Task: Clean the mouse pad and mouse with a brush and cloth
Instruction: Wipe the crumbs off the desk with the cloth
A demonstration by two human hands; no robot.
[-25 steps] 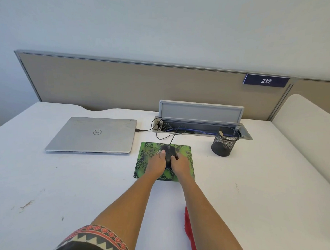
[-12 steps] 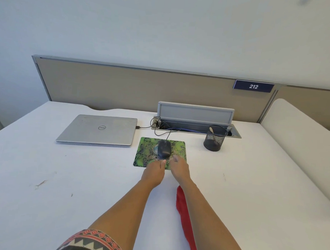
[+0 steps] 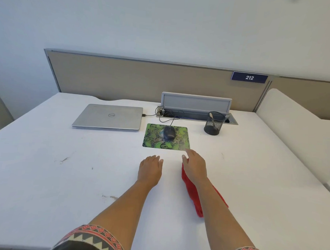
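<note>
Head camera, the only view: cleaning looks to be at its very start. The mouse point(image 3: 169, 132) sits on the far half of the green mouse pad point(image 3: 152, 142), its cable running back to the socket box point(image 3: 195, 103), and neither hand is on either one. The left hand point(image 3: 150, 166) is flat and empty, fingers straight, low over the bench point(image 3: 65, 177) short of the pad. The right hand point(image 3: 194, 164), fingers loosely extended, lies over the far end of the red cloth point(image 3: 191, 191); no grip on it shows. No brush shows plainly; a pale stick in the mesh cup point(image 3: 213, 123) may be one, but it is too small to tell. Brushing and wiping both seem left to do.

The bench is white with a few scuffs. A closed laptop point(image 3: 108, 117) lies left of the pad, and a beige partition point(image 3: 124, 80) with a number plate point(image 3: 249, 77) stands behind.
</note>
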